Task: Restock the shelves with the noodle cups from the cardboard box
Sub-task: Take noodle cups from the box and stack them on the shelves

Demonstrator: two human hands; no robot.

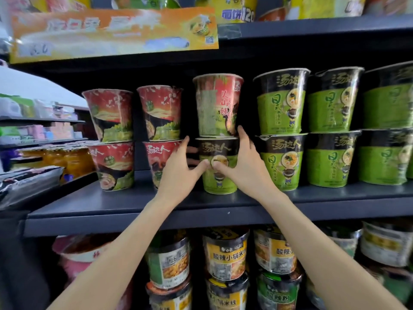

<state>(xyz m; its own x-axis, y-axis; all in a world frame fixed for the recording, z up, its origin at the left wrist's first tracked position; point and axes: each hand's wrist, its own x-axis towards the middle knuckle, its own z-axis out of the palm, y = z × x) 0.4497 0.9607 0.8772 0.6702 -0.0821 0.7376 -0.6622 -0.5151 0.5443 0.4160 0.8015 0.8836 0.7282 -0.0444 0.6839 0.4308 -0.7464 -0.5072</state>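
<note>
Red cups [111, 139] are standing stacked at the left of the middle shelf [134, 204]: four in two stacks of two, with a fifth red one [218, 106] sitting on top of the green cup [220, 165] at the centre. To the right, more green cups [280, 130] are filling the shelf in stacks of two, three stacks showing, the last cut off by the edge. The nearest red stack and green stack are crowding the centre cup on both sides. Both hands are reaching up to that centre stack. The left hand [178, 166] is curling its fingers round the green cup's left side, thumb pressing on the front label. The right hand [243, 162] is wrapping the right side, thumb meeting the left thumb on the label, forefinger reaching up to touch the base of the red cup above. An orange banner [111, 34] is hanging from the shelf above, and yellow-labelled tubs [225, 253] are sitting on the shelf below.
</note>
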